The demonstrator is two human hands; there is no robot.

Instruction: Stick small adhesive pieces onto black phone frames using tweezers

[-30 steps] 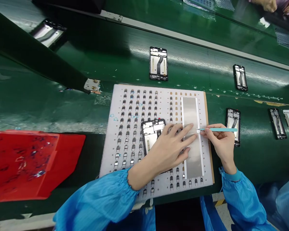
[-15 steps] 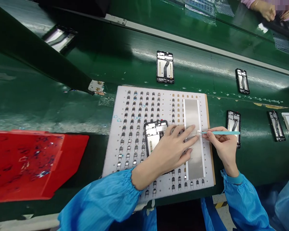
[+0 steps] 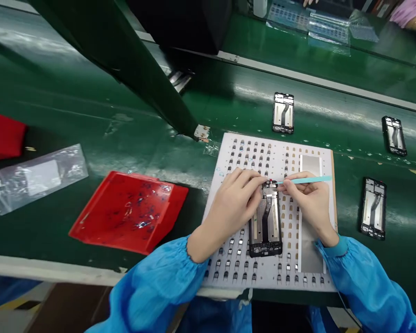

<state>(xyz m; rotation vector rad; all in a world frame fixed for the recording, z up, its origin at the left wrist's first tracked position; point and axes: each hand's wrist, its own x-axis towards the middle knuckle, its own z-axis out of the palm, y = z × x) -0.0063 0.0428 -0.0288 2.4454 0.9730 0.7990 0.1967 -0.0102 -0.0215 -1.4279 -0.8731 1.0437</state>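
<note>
In the head view, a phone frame lies on a white board on the green desk, its far end between the two hands. The left hand has its fingers bent close together at the frame's far left corner; whether they pinch anything there, I cannot tell. The right hand has its fingers closed around a slim teal tool, whose tip points left at the frame's far end. Right of the frame, a silvery strip lies on the board, partly under the right hand and forearm, among rows of small dark parts. Left of the board sit a red tray and, farther left, a clear plastic bag. Another phone frame lies to the right.
</note>
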